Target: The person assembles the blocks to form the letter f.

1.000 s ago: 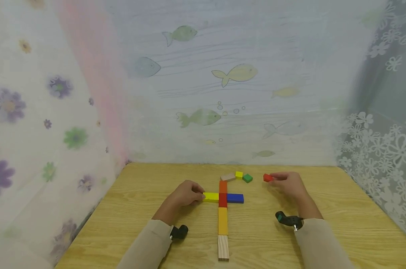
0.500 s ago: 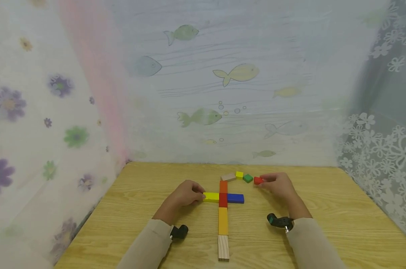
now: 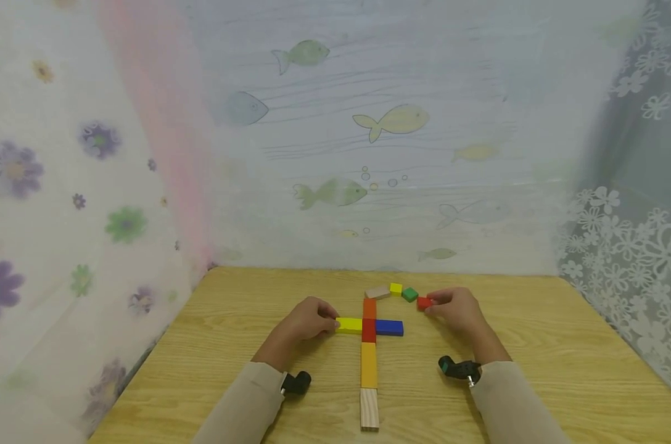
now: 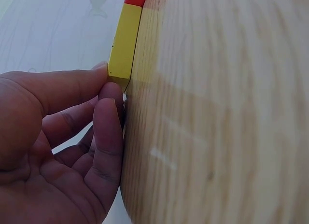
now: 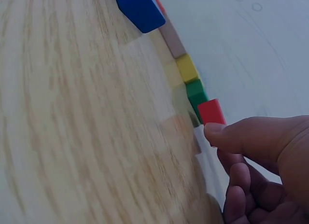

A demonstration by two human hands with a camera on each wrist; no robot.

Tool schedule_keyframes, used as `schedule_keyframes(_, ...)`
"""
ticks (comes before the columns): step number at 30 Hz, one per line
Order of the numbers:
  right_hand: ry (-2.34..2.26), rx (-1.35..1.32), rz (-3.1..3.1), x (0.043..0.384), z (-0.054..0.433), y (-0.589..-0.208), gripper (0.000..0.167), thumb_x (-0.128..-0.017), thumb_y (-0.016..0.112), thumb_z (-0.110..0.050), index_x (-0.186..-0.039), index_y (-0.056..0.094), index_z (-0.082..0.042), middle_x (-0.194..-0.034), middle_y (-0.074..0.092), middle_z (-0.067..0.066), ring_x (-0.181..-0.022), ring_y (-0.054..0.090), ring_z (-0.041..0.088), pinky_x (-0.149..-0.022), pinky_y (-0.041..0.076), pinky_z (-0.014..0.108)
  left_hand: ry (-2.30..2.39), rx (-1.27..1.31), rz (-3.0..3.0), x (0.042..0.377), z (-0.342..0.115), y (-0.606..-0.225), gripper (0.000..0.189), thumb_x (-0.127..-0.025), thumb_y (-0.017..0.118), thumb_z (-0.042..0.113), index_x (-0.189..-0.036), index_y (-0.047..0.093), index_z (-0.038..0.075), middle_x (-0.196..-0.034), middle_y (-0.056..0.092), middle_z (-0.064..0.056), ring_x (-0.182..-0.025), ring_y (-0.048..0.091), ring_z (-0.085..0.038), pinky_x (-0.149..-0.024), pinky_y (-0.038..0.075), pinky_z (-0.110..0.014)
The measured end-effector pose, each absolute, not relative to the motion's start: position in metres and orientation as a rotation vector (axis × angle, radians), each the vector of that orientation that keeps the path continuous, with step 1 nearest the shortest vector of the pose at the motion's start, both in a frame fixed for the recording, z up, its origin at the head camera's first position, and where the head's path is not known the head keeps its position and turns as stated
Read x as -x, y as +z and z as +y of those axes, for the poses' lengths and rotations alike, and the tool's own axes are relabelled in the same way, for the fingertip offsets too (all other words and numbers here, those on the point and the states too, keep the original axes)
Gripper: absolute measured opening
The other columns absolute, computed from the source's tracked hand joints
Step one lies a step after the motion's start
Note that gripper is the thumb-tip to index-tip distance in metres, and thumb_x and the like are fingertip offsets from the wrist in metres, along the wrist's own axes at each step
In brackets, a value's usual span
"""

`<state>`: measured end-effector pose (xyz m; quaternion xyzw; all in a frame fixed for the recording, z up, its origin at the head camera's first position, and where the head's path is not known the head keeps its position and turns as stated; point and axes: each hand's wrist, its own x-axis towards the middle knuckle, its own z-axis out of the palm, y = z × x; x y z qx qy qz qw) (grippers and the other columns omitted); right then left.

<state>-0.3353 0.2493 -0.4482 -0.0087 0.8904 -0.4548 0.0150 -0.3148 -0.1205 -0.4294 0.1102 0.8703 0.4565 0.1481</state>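
Note:
My right hand (image 3: 459, 306) pinches a small red block (image 3: 424, 303) between thumb and fingers. In the right wrist view this block sits at the near end of a curved row, close against a green block (image 5: 197, 94). My left hand (image 3: 309, 319) has curled fingers, with fingertips on the outer end of a long yellow block (image 3: 349, 325). The yellow block meets a dark red block (image 3: 369, 330), which has a blue block (image 3: 389, 327) on its other side. An orange block (image 3: 370, 308) lies beyond the dark red one.
The table (image 3: 230, 394) is wooden. A yellow-orange block (image 3: 369, 365) and a plain wood block (image 3: 369, 409) extend the line toward me. A pale block (image 3: 377, 292) and a small yellow block (image 3: 396, 289) lead to the green one. A fish-patterned curtain (image 3: 335, 148) hangs behind.
My right hand has moved left and slightly nearer with the red block, bringing it from apart to beside the green block. The left hand stays at the yellow block.

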Motion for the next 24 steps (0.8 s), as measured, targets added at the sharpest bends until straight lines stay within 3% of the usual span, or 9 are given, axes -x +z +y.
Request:
schedule_keyframes(5, -1.409, -0.002, 2.757, 0.3340, 0.2462, -0.4476, 0.042, -0.090, 0.081, -0.019, -0.128, 0.073, -0.004, -0.126, 0.071, 0.017, -0.121, 0.062, 0.034, -0.103, 0.049, 0.050, 1.312, -0.327, 2.501, 0.3150, -0.1214, -0.4298, 0.021, -0.098, 0.071, 0.014, -0.116, 0.073, 0.003, -0.094, 0.069, -0.007, -0.074, 0.058, -0.016, -0.065, 0.049, -0.029)
schedule_keyframes(14, -1.374, 0.006, 2.799, 0.3341, 0.2419, -0.4474, 0.039, -0.088, 0.082, -0.016, -0.124, 0.075, -0.004, -0.111, 0.076, 0.011, -0.109, 0.066, 0.030, -0.097, 0.053, 0.046, 1.306, -0.330, 2.508, 0.3146, -0.1223, -0.4315, 0.022, -0.098, 0.071, 0.015, -0.116, 0.073, 0.003, -0.094, 0.069, -0.007, -0.073, 0.057, -0.016, -0.064, 0.048, -0.029)
schedule_keyframes(24, -1.354, 0.007, 2.833, 0.3351, 0.2397, -0.4505, 0.039, -0.087, 0.083, -0.018, -0.124, 0.075, -0.006, -0.110, 0.076, 0.009, -0.108, 0.067, 0.029, -0.096, 0.054, 0.047, 1.296, -0.340, 2.505, 0.3143, -0.1214, -0.4297, 0.022, -0.099, 0.070, 0.015, -0.117, 0.072, 0.004, -0.094, 0.069, -0.007, -0.072, 0.057, -0.016, -0.065, 0.048, -0.028)
